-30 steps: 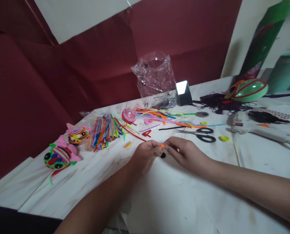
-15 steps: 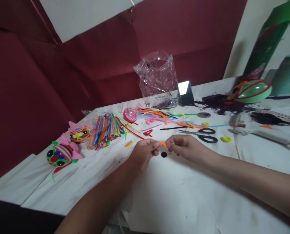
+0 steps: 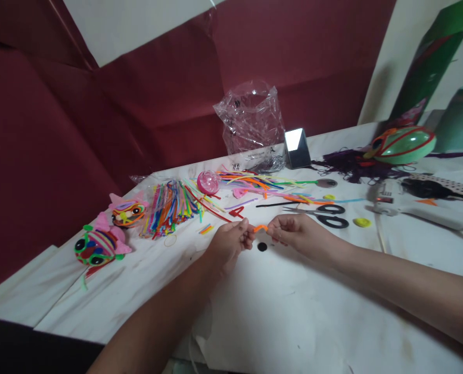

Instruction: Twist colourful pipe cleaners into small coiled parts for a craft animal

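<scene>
A short orange pipe cleaner (image 3: pixel 260 228) is stretched between my two hands, bent in a small arch. My left hand (image 3: pixel 231 240) pinches its left end, fingers closed. The right end is pinched by my right hand (image 3: pixel 291 230), also closed. Just below the pipe cleaner a black disc (image 3: pixel 262 247) lies on the white table. Behind my left hand lies a bent red pipe cleaner piece (image 3: pixel 236 212). Scissors with black handles (image 3: pixel 332 222) rest beyond my right hand.
Bundled pipe cleaners (image 3: pixel 173 210) and two colourful fish figures (image 3: pixel 99 246) are at left. A pink clear ball (image 3: pixel 208 182), a plastic bag (image 3: pixel 253 124) and a phone (image 3: pixel 297 148) stand behind. A white glue gun (image 3: pixel 387 197) and a green balloon-like figure (image 3: pixel 406 145) are at right.
More of the orange pipe cleaner shows between my fingers, and its arch looks sharper. My right hand has shifted slightly right; both hands keep their pinch.
</scene>
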`<state>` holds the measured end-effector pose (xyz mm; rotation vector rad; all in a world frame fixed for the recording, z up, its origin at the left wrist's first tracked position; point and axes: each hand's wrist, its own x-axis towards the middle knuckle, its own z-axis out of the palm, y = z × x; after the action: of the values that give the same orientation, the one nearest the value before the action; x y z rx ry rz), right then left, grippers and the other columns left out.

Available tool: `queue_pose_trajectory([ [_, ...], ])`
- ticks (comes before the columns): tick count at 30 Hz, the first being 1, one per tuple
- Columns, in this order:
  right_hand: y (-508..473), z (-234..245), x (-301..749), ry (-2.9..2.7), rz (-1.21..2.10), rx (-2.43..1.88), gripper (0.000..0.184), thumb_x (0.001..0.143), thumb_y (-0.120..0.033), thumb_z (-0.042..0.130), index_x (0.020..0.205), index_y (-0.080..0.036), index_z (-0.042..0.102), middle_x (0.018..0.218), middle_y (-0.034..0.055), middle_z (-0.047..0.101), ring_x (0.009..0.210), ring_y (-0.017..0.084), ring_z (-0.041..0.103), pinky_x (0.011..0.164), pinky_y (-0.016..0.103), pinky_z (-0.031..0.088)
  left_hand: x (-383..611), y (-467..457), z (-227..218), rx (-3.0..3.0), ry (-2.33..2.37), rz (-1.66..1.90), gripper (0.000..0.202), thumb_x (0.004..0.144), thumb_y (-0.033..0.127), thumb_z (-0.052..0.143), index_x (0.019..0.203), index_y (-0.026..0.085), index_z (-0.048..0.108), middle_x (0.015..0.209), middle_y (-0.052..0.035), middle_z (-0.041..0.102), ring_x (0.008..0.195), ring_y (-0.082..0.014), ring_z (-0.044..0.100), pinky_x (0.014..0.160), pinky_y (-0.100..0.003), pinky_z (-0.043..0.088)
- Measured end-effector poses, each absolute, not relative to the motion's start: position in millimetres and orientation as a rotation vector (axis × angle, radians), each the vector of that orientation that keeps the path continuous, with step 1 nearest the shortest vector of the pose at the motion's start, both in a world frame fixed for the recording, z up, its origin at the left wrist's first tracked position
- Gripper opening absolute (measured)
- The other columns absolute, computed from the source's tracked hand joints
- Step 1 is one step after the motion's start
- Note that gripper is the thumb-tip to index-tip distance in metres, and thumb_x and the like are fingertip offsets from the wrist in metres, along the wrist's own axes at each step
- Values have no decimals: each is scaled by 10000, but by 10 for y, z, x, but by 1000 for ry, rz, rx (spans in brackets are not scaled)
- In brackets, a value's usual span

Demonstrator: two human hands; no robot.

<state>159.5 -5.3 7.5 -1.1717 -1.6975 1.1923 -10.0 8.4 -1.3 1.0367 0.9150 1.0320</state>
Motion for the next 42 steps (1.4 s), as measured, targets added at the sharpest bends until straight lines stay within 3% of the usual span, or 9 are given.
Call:
queue_pose_trajectory([
  [4,-70,76,1590,-1667,1217,-1132,232,722,-387,536,650,-167,533,557,-36,471,513,87,394,497,226,288,-102,61,-6,1076,831,959,294,578,333,718,614,103,539,546,4,522,487,-62,442,537,-231,325],
  [9,-69,64,1593,-1692,1213,-1113,208,731,-357,527,681,-156,537,607,-23,506,561,93,432,539,229,319,-105,41,4,1078,797,918,275,621,338,693,632,95,564,603,-8,540,516,-60,454,550,-226,323],
  [33,-101,123,1592,-1753,1152,-1087,190,744,-330,483,701,-162,559,635,-5,567,595,107,498,562,221,371,-123,68,-40,1116,700,926,216,572,230,734,664,112,577,601,-3,564,530,-73,467,591,-250,320],
  [42,101,-142,1684,-2372,380,-1259,139,739,-192,470,655,-171,579,651,32,591,618,143,509,576,238,362,-204,154,13,1079,823,1029,172,611,231,688,627,105,572,562,8,516,513,-61,436,546,-223,310],
])
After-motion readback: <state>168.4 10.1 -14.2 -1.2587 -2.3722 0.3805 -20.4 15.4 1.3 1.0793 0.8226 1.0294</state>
